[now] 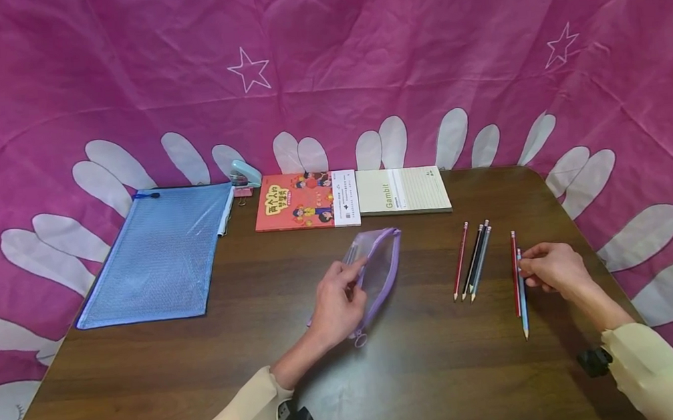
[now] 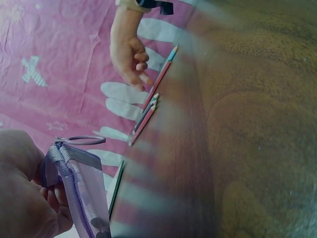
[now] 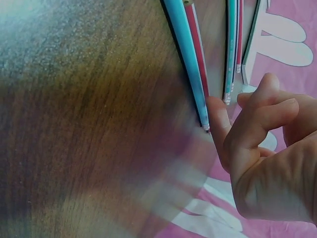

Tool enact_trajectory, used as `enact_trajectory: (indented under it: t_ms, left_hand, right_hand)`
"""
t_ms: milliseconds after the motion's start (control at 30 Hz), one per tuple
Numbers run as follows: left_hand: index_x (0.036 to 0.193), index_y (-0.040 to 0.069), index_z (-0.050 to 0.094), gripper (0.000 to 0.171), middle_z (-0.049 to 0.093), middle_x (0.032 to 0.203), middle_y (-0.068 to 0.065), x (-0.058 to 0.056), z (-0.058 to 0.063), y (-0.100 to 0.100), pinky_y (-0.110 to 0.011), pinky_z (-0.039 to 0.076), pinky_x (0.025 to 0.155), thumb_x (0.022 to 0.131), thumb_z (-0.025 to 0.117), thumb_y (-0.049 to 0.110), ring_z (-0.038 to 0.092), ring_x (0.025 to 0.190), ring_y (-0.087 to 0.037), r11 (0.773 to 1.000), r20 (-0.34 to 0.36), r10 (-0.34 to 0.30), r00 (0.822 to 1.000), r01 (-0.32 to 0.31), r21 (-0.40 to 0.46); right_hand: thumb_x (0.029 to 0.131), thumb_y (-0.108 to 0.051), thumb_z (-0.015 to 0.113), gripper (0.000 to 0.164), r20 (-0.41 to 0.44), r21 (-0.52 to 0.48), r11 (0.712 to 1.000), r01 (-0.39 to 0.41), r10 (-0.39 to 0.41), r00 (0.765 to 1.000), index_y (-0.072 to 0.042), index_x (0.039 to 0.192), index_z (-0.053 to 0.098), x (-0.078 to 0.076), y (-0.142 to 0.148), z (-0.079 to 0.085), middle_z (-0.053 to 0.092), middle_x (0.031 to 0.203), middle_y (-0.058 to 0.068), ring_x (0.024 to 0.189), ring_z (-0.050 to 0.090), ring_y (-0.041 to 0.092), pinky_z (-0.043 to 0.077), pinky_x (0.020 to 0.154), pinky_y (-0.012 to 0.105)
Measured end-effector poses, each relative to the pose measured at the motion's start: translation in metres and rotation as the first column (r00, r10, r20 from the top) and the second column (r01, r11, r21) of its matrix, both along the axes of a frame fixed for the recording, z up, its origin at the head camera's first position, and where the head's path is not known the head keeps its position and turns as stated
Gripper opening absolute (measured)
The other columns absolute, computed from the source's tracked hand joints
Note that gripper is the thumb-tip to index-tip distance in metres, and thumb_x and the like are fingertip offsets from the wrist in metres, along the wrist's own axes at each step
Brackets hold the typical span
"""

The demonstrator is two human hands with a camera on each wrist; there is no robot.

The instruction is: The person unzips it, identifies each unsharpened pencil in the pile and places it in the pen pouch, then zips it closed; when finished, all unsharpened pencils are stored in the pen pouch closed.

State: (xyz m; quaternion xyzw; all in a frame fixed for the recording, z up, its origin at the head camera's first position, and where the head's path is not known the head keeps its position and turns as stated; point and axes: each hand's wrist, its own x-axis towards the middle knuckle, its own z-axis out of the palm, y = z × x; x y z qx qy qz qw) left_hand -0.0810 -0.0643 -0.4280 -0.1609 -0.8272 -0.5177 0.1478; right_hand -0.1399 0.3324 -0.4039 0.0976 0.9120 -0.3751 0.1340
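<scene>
My left hand (image 1: 337,300) grips a see-through purple zip pencil case (image 1: 386,262) by its side, and its zip edge gapes in the head view. A ring pull (image 2: 81,141) hangs from the zip end. On the right, my right hand (image 1: 554,267) has its fingertips against the side of a light blue pencil (image 1: 523,300), near the eraser end. One finger (image 3: 218,116) lies fairly straight beside that pencil in the right wrist view, the others bent. A red pencil (image 1: 515,274) lies alongside it.
Left of the right hand lie a red pencil (image 1: 461,262) and several dark and grey pencils (image 1: 478,261). At the back are a red book (image 1: 293,200), a notepad (image 1: 413,190) and a light blue stapler (image 1: 246,172). A blue mesh zip folder (image 1: 154,259) lies on the left.
</scene>
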Motion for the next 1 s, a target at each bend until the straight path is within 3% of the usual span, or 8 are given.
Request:
enact_trajectory:
  t_ms: [633,1000]
  left_hand:
    - [0.127,-0.002,0.066,0.053,0.051,0.085,-0.005,0.0019,0.0009,0.0013,-0.025,0.050,0.059,0.076,0.060,-0.015,0.052,0.071,-0.015,1.000,0.016,-0.001,1.000,0.001,-0.002]
    - [0.127,-0.002,0.067,0.052,0.051,0.086,-0.004,0.0021,0.0014,0.0018,-0.025,0.050,0.059,0.076,0.061,-0.014,0.052,0.071,-0.014,1.000,0.010,0.001,1.000,-0.001,-0.008]
  right_hand:
    - [0.090,-0.013,0.064,0.035,-0.075,0.014,1.000,-0.020,0.021,0.997,0.012,0.113,0.059,-0.0020,-0.0039,-0.0042,0.069,0.073,0.005,0.057,0.063,0.012,0.048,0.046,0.030]
    - [0.088,-0.016,0.068,0.044,-0.064,0.092,0.994,-0.063,0.069,0.996,0.013,0.119,0.054,-0.0024,-0.0088,-0.0073,0.062,0.061,0.000,0.053,0.059,0.018,0.046,0.046,0.032]
